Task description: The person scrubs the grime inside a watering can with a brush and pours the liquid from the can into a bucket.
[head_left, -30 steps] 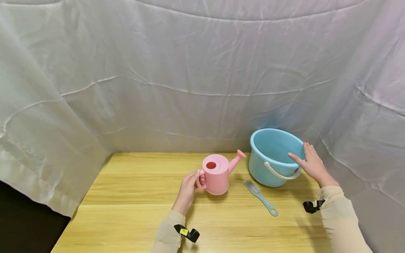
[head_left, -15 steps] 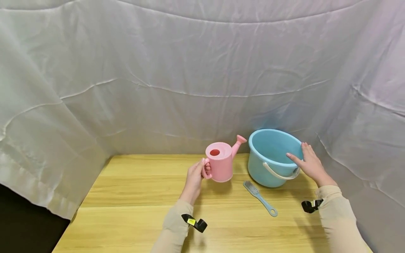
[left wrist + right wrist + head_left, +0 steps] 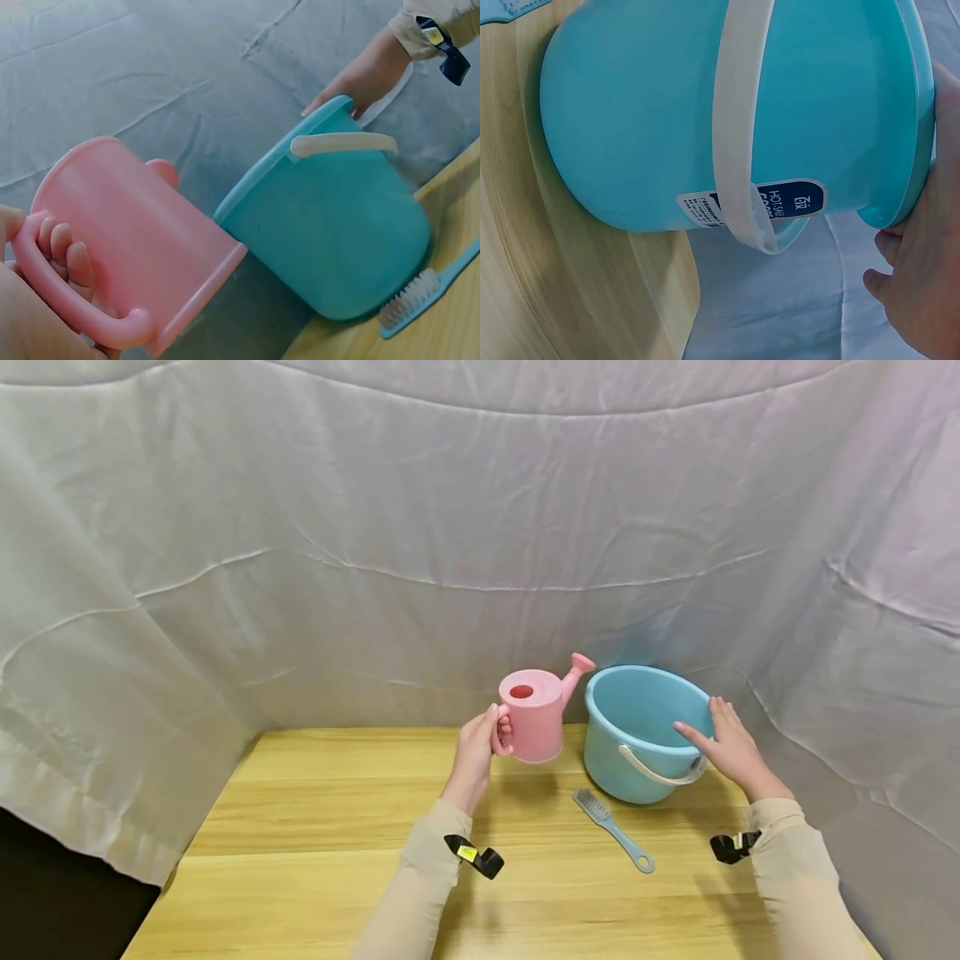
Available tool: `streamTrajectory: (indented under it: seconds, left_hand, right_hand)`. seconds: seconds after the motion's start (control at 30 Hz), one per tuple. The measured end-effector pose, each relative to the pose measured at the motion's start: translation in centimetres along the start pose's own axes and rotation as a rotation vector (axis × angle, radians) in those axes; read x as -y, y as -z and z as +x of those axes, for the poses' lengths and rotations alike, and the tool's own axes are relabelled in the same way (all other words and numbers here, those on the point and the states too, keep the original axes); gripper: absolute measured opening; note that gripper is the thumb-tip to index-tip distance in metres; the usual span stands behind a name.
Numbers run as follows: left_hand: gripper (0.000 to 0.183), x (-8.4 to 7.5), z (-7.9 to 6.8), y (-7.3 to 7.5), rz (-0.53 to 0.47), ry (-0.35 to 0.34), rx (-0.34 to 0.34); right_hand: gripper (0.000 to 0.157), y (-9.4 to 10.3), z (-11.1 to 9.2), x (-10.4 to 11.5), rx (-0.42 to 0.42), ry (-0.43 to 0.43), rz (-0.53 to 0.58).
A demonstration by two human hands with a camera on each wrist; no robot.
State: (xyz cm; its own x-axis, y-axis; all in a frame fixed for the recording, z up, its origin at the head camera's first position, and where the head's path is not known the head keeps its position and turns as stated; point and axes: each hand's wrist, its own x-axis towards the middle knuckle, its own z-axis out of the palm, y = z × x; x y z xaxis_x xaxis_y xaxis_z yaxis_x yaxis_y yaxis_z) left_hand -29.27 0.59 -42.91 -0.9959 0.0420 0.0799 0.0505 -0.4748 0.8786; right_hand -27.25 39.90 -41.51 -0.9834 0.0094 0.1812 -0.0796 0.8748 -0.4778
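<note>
My left hand [image 3: 474, 756] grips the handle of a pink toy watering can [image 3: 536, 727], its fingers curled through the loop in the left wrist view. The can hangs above the table, roughly upright, its sprinkler spout pointing right to the bucket's rim. A light blue bucket [image 3: 626, 768] stands upright on the table at the back right, its white handle [image 3: 656, 772] folded down at the front. On the bucket's right rim rests my right hand [image 3: 738, 756], thumb over the inner side and fingers outside, holding it. The bucket's floor is hidden.
A blue hairbrush [image 3: 615, 832] lies on the wooden table [image 3: 315, 827] in front of the bucket, bristles up. Grey curtains [image 3: 450, 527] hang behind and at both sides. A printed label [image 3: 787, 199] shows on the bucket's side.
My left hand has raised the watering can and carried it right and away from me, toward the bucket. The right hand stays on the rim; bucket and hairbrush keep their places.
</note>
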Motion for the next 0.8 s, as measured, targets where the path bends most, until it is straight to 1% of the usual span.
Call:
streamTrajectory:
  seconds: [0.13,0.17,0.27,0.37,0.4,0.63,0.8]
  left_hand:
    - [0.028,-0.2,0.6,-0.9,-0.013,0.014,-0.016]
    - [0.029,-0.5,0.6,-1.2,-0.012,0.017,-0.012]
    - [0.029,-0.4,1.0,-2.0,-0.016,0.026,-0.02]
    - [0.029,-0.2,1.5,-2.8,-0.014,0.034,-0.029]
    - [0.028,0.2,1.9,-3.0,-0.018,0.034,-0.037]
    - [0.029,0.9,2.6,-4.9,0.003,0.044,-0.052]
    - [0.03,1.1,3.0,-5.9,0.021,0.029,-0.042]
  right_hand:
    - [0.097,-0.1,0.1,-0.1,0.002,0.002,-0.003]
    - [0.097,-0.1,0.1,-0.1,0.001,0.001,-0.004]
    - [0.097,-0.1,0.1,-0.2,-0.001,0.002,-0.004]
    - [0.097,0.0,0.1,-0.2,-0.004,0.001,-0.001]
    - [0.097,0.0,0.1,-0.2,-0.005,0.0,-0.001]
    - [0.097,0.0,0.0,-0.4,-0.008,-0.003,-0.006]
    - [0.097,0.0,0.1,-0.3,-0.008,-0.003,-0.006]
